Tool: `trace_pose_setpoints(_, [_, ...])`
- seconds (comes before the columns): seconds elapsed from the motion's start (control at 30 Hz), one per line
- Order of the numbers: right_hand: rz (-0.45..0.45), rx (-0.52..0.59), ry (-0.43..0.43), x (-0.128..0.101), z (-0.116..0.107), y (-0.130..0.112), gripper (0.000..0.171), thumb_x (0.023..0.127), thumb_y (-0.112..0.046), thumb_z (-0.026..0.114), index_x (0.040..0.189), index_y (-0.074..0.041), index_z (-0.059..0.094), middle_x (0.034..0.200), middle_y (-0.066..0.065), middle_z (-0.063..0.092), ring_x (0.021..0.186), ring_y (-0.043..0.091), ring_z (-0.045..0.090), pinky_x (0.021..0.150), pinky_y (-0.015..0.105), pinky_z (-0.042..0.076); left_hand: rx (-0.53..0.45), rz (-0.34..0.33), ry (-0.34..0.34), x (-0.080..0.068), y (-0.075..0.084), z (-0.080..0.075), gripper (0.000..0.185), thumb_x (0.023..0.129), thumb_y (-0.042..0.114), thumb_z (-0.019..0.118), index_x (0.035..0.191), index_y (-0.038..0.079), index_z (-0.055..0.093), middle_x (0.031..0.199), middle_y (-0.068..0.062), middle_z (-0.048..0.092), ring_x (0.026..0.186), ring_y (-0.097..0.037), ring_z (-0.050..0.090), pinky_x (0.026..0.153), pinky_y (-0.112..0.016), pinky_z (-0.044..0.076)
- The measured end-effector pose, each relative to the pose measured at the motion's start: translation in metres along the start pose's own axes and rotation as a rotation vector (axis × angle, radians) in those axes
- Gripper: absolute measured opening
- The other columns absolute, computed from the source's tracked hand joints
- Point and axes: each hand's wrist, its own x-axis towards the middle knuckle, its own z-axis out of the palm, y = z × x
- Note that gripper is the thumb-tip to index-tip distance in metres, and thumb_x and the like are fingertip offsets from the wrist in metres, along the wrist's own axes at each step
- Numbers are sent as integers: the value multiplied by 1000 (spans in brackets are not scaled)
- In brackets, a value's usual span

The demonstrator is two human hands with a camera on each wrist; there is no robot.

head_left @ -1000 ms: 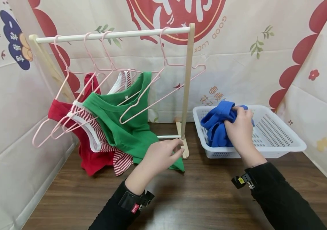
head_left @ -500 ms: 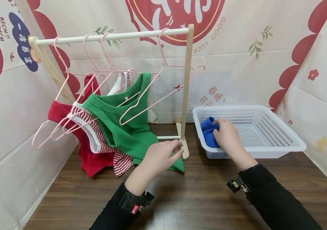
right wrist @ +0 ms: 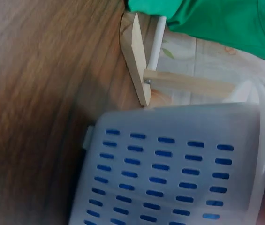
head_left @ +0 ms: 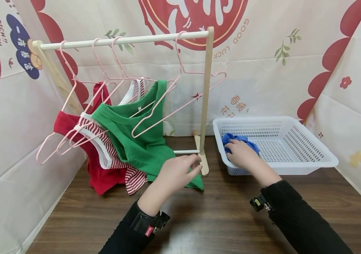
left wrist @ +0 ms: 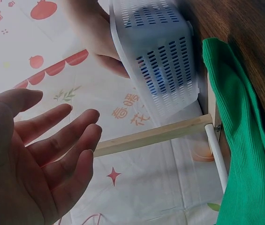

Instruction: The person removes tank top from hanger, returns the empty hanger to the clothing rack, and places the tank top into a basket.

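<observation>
A white plastic basket (head_left: 307,155), rectangular with slotted walls and a perforated floor, sits on the dark wood-grain table (head_left: 218,225) at about 3 o'clock from the wooden clothes rack (head_left: 206,98). In its near-left corner lies a crumpled blue cloth (head_left: 242,139), soft and bunched. The right hand (head_left: 242,155) reaches over the basket's front rim and rests on top of the cloth, which shows at 12 o'clock from the knuckles; whether the fingers are curled into the fabric or merely pressing it cannot be told, since they are hidden behind the back of the hand.

The left hand (head_left: 175,173) hovers above the table at 9 o'clock from the basket, fingers spread loosely apart and holding nothing, just beside the hem of a ribbed green shirt (head_left: 136,141). That shirt hangs from a thin pink wire hanger (head_left: 180,88) on the rack's white round rail (head_left: 123,39), next to a red-and-white striped top (head_left: 104,148) and a red garment (head_left: 101,176).
</observation>
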Motion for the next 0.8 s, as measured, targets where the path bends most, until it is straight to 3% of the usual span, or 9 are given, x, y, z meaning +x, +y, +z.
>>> trace_pose_setpoints(0.2, [-23, -99, -35, -3, -2, -2, 45, 97, -19, 51, 136, 4, 52, 142, 32, 41, 132, 50, 35, 107, 59, 27, 11, -2, 3, -1, -2, 1, 19, 98, 28, 60, 112, 17, 66, 83, 10, 65, 72, -4, 59, 57, -21, 45])
trace_pose_setpoints(0.47, [-66, -139, 36, -19, -14, -20, 47, 96, -16, 52, 137, 5, 49, 136, 28, 49, 124, 47, 46, 98, 59, 39, 64, 32, 31, -5, -4, 0, 21, 98, 30, 59, 113, 18, 66, 93, 7, 67, 85, -9, 63, 68, -25, 50])
trace_pose_setpoints(0.6, [-101, -154, 94, -24, -20, -27, 47, 96, -19, 55, 137, 5, 50, 130, 26, 54, 117, 44, 52, 90, 58, 45, 90, 78, 131, -8, -6, -1, 18, 97, 28, 60, 109, 17, 68, 94, 6, 68, 88, -9, 63, 70, -26, 52])
trace_pose_setpoints(0.8, [-170, -181, 224, -29, -23, -38, 48, 94, -27, 64, 132, 1, 56, 125, 22, 58, 113, 40, 56, 89, 55, 46, 129, 143, 357, -14, -12, -11, 17, 95, 27, 63, 104, 14, 70, 95, 3, 69, 85, -11, 64, 67, -28, 53])
